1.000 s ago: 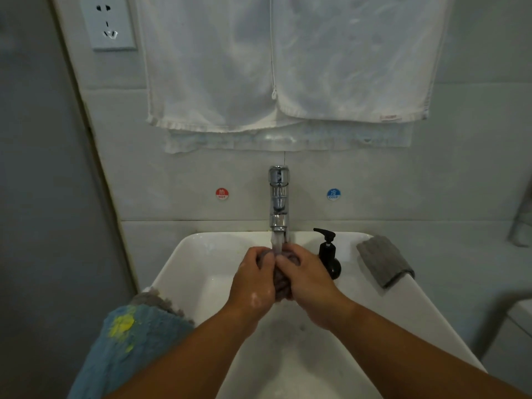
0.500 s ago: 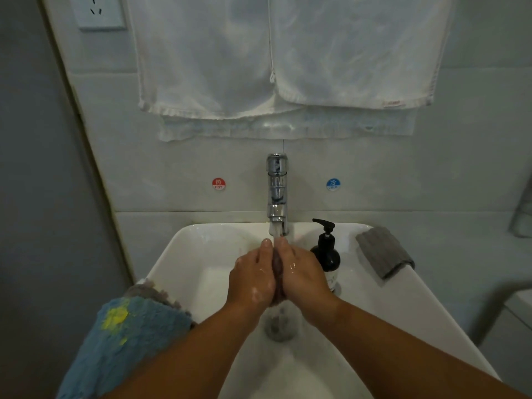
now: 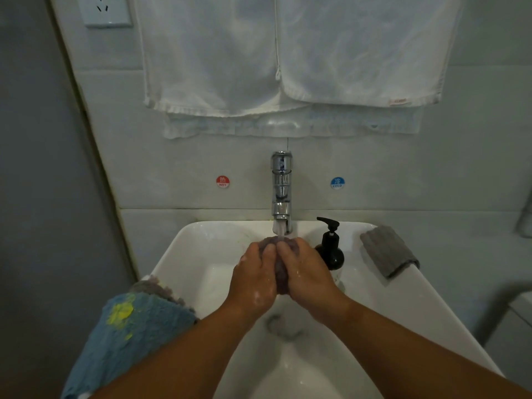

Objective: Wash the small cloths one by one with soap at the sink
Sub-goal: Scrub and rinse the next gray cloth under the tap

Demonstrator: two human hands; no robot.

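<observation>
Left hand (image 3: 253, 279) and right hand (image 3: 309, 273) grip purple cloth (image 3: 281, 279) | sink (image 3: 184, 254): tap water (image 3: 281, 230)

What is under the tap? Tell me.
The left hand and right hand grip a bunched purple cloth in the water beneath the tap, over the sink. The fingers cover most of the cloth.

Bathroom — washbasin corner. White ceramic sink (image 3: 178, 254) beneath the left grip (image 3: 254, 279) and right grip (image 3: 309, 273); chrome tap (image 3: 281, 182) just beyond them, water running; HOT sticker (image 3: 222, 181) and COLD sticker (image 3: 337, 182) on the tiled wall (image 3: 172, 174); black pump bottle (image 3: 331, 249) beside the right grip; white towels (image 3: 216, 53) hung above — wall socket (image 3: 105, 10) high to their left.
</observation>
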